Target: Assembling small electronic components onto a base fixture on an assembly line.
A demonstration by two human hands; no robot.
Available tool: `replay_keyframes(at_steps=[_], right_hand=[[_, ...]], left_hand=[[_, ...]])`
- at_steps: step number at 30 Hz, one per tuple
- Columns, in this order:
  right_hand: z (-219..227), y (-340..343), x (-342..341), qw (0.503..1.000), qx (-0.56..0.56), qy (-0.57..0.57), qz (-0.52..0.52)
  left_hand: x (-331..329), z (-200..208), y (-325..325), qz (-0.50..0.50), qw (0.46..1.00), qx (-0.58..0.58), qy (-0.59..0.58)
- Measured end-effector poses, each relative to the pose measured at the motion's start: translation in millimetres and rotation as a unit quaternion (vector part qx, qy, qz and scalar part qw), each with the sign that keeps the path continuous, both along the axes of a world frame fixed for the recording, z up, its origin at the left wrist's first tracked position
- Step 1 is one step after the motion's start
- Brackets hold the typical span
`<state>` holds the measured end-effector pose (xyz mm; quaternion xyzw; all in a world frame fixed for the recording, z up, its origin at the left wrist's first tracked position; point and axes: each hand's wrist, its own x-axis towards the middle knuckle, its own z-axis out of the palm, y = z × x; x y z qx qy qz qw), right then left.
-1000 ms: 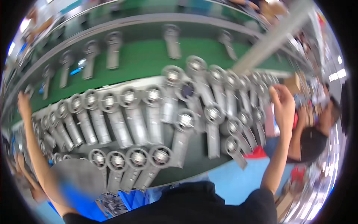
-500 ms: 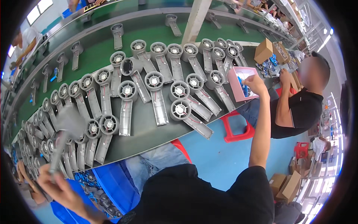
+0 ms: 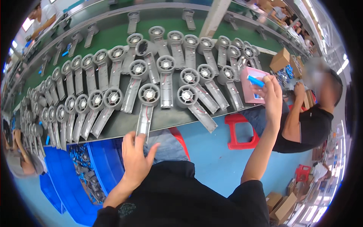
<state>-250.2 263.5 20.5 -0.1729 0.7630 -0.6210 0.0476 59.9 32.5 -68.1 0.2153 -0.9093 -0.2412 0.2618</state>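
Observation:
My right hand [image 3: 273, 94] is raised at the pink box [image 3: 250, 89], pinching a blue cylindrical battery cell [image 3: 255, 80] between thumb and fingers. More blue shows inside the box, partly hidden by the hand. At the table's near edge, my left hand [image 3: 137, 159] has its fingers apart, with the fingertips at the handle end of a grey fan housing [image 3: 145, 116]. Whether they touch it is hard to tell. That housing lies with its round fan head [image 3: 149, 94] away from me and its handle toward me, the hollow side up with a red wire inside.
Rows of similar grey fan housings [image 3: 166, 81] cover the dark table. Beyond runs a green conveyor [image 3: 166, 19] carrying more housings. Blue bins [image 3: 106, 160] stand below left. A co-worker in black [image 3: 302, 130] sits at right, near a red stool [image 3: 242, 132] and cardboard boxes [image 3: 280, 60].
My left hand has brought a grey housing from the left onto the table's front and loosened its fingers. My right hand has lifted a blue battery cell from the pink box.

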Motion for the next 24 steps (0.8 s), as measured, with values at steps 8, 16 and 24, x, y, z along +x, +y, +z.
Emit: replay_keyframes(at_steps=[8,16,24], right_hand=[[-5,-99,114,0.967,-0.048,-0.127,0.214],[-43,-132,172,0.918,-0.019,-0.160,0.363],[-69,-152,167,0.963,0.106,0.059,0.239]], left_hand=[[-16,35,-33,-0.094,0.939,0.315,0.103],[-22,29,-42,-0.057,0.801,0.518,0.295],[-2,30,-73,-0.049,0.885,0.435,0.159]])
